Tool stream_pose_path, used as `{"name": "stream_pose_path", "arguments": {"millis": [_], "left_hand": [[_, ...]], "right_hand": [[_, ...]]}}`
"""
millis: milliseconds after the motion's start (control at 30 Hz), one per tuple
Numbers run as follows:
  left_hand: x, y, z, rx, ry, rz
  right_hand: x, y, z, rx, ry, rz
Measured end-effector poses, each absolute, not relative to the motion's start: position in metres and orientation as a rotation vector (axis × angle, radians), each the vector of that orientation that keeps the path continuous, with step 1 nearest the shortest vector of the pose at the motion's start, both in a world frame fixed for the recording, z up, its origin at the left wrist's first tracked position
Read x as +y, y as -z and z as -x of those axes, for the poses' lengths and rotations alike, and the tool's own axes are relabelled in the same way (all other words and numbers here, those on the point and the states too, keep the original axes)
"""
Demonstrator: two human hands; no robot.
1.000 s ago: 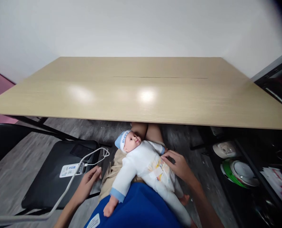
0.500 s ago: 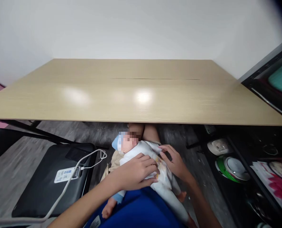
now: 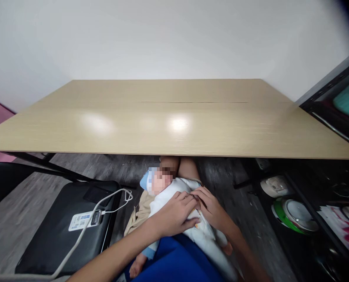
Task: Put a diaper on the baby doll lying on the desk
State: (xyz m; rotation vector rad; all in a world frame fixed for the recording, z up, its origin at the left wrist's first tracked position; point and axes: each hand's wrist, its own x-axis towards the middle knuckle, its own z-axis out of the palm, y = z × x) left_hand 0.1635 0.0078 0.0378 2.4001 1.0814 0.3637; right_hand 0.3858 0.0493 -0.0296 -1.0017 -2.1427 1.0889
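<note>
A baby doll (image 3: 177, 188) in a white outfit with blue cuffs and a light blue cap lies across my lap, its head toward the left. My left hand (image 3: 180, 213) rests over the chest with curled fingers gathering the front of the outfit (image 3: 205, 229); its thumb sits lower on the cloth. From the other side, my right hand (image 3: 209, 207) bends its fingers onto the same front, fingertips close to those of the left. What lies right under the fingertips is mostly hidden. One doll hand (image 3: 137, 266) sticks out at the lower left.
A wooden table (image 3: 162, 129) spans the view ahead, its front edge above my knees. At left stands a black padded stool (image 3: 60, 243) with a white cable (image 3: 80, 237) and a small device (image 3: 96, 217). Black shelves (image 3: 286, 243) at right hold tins and papers.
My hands have come closer together on the doll's chest, the right one moving inward to the left one's fingertips. The view has shifted slightly.
</note>
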Motion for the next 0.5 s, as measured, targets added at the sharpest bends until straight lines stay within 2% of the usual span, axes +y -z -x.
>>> {"name": "stream_pose_path", "arguments": {"millis": [300, 500], "left_hand": [[0.012, -0.052, -0.153, 0.937, -0.503, -2.081], [0.008, -0.076, -0.125, 0.685, -0.310, -1.747]], "right_hand": [[0.046, 0.018, -0.390, -2.144, -1.221, 1.094], [0.020, 0.009, -0.447, -2.109, -1.515, 1.321]]}}
